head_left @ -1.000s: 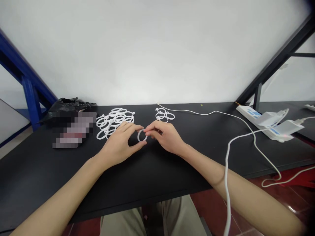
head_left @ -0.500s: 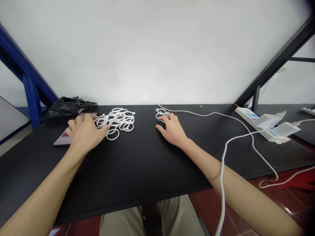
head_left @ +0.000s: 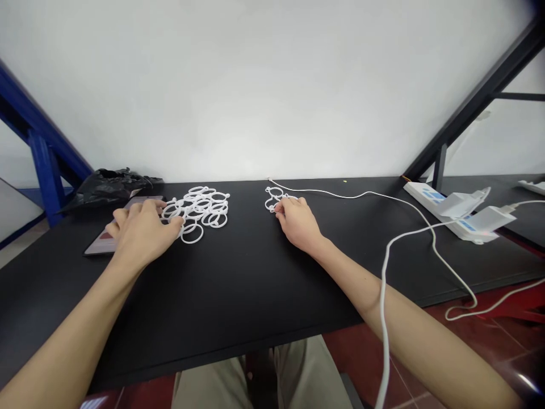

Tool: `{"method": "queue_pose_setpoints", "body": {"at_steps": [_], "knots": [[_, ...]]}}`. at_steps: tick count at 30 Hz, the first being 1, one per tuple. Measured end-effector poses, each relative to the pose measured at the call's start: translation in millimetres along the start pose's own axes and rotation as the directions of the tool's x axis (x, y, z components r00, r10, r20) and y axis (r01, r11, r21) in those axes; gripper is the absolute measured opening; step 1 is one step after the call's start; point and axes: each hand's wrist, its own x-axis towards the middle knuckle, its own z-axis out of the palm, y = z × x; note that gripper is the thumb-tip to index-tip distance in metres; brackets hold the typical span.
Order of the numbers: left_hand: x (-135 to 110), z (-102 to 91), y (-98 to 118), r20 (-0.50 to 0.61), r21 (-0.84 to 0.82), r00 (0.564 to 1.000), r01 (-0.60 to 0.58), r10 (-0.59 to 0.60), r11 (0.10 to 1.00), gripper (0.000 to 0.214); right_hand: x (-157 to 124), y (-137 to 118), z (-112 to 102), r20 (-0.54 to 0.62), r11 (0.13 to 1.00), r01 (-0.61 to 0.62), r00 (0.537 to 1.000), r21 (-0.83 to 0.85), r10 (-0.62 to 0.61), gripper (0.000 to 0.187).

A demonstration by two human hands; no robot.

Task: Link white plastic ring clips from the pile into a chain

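Our left hand point(head_left: 147, 233) and right hand point(head_left: 298, 222) have moved apart; a second ago they met at one ring in the middle. Far left, a blue post point(head_left: 45, 170) stands by the table point(head_left: 230, 295). Next comes a crumpled black bag point(head_left: 110, 184). We can't see what is in it, if anything. In front of it lies a flat tablet point(head_left: 100, 241). Our left hand is over part of the tablet, at the left side of the big pile point(head_left: 204, 205) of white rings. Its thumb is apart from its fingers. We think it spreads wide because the rings are loose and overlap. They lie right on the table, in no box.

To the right, the small pile point(head_left: 275, 196) has fewer rings. It sits well apart, maybe so the two piles don't mix. Our right hand is there, thumb and fingertips together, perhaps because rings are thin. We can't tell if one is pinched between them. Half a second ago that thumb stuck out. Further right, a white cord point(head_left: 352, 198) runs across the table. Last, two chargers point(head_left: 494, 218) sit in a power strip point(head_left: 427, 193).
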Motion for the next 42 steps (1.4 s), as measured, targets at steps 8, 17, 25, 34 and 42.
{"method": "queue_pose_setpoints", "body": {"at_steps": [8,17,25,34,42], "knots": [[-15.3,3.7,28.6,-0.134,-0.185,0.929,-0.364,0.344,0.913,0.029,-3.5,-11.9,-4.6,-0.116,0.979,0.098,0.99,0.177,-0.078,0.009],[-31.2,12.8,49.5,-0.143,-0.287,0.794,-0.605,0.591,0.743,0.029,-11.9,-31.4,-4.3,-0.107,0.847,0.222,0.975,0.482,-0.195,0.017],[-34.5,18.5,57.1,-0.11,-0.311,0.746,-0.653,0.657,0.69,0.027,-18.5,-42.9,-9.9,-0.14,0.761,0.25,0.968,0.598,-0.208,0.023],[-30.1,21.4,53.7,-0.112,-0.353,0.683,-0.706,0.721,0.614,0.027,-11.4,-33.7,-5.8,-0.11,0.864,0.179,0.983,0.471,-0.144,0.015],[-32.2,10.9,54.7,-0.127,-0.401,0.716,-0.67,0.686,0.625,0.027,-3.8,-15.1,-1.4,-0.03,0.959,0.044,0.999,0.279,-0.037,0.015]]}}
